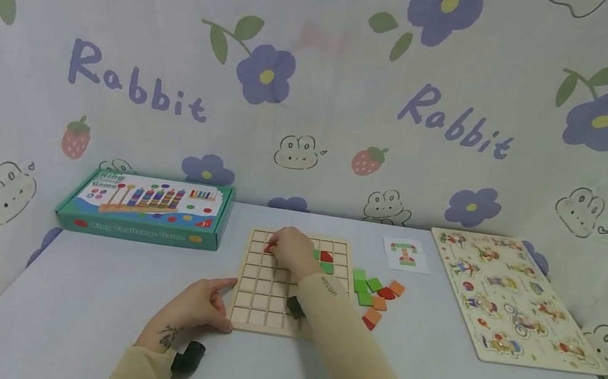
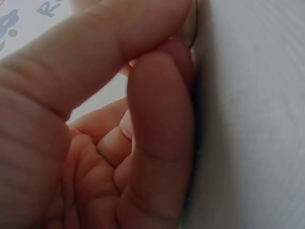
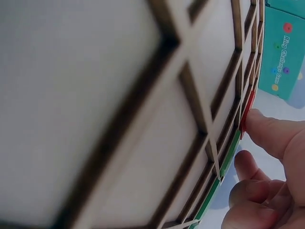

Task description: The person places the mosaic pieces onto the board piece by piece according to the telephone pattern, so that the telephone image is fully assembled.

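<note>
A pale wooden grid board lies on the table. My right hand reaches over its far part, a fingertip against a red rounded tile that tilts slightly above the grid; the hand hides part of the far rows. Green tiles sit in cells beside it, and another red rounded tile lies farther right, above a green tile. My left hand touches the board's left edge, index finger partway up and thumb at the near corner. Close up, the left wrist view shows its bent fingers.
Loose green, orange and red tiles lie right of the board. Behind them is a pattern card. A wooden picture puzzle board lies far right. At back left stands a green game box. A printed cloth hangs behind.
</note>
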Demonstrator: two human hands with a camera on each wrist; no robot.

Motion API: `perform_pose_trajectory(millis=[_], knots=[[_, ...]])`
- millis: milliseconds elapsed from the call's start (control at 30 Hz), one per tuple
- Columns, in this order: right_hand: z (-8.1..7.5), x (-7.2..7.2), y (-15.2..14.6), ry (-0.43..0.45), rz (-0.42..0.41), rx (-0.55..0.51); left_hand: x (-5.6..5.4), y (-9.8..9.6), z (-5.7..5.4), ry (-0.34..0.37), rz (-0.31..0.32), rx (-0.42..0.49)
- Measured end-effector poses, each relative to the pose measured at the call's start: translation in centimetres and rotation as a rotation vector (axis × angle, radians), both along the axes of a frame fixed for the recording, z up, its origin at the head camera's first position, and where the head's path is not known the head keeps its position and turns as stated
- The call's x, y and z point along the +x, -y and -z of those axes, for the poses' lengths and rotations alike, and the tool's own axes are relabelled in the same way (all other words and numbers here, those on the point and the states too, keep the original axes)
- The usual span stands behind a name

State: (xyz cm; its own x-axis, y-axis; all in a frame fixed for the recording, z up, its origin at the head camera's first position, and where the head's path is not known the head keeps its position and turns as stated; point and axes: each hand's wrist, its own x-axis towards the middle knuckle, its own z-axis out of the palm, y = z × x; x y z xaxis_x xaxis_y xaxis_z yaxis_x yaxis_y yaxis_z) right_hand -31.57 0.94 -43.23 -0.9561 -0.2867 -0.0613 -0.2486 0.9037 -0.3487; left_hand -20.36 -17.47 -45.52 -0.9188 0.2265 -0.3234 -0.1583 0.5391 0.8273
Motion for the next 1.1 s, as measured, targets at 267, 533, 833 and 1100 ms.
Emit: perform_pose_trajectory(millis=[267, 533, 833, 1100], knots=[[0.1, 0.5, -2.8, 0.022, 0.015, -0.357, 0.1, -0.2, 0.1, 0.009, -0.010, -0.004], [-0.3, 1.5, -9.2, 0.238, 0.095, -1.054, 0.1, -0.2, -0.1, 0.005, -0.011, 0.011], [0.4, 3.9, -16.2, 0.271, 0.264, -1.147, 0.1, -0.1, 0.0, 0.005, -0.013, 0.006], [0.6, 5.6, -19.7, 0.252, 0.376, -0.906, 0.1, -0.1, 0.1, 0.004, -0.005, 0.024]])
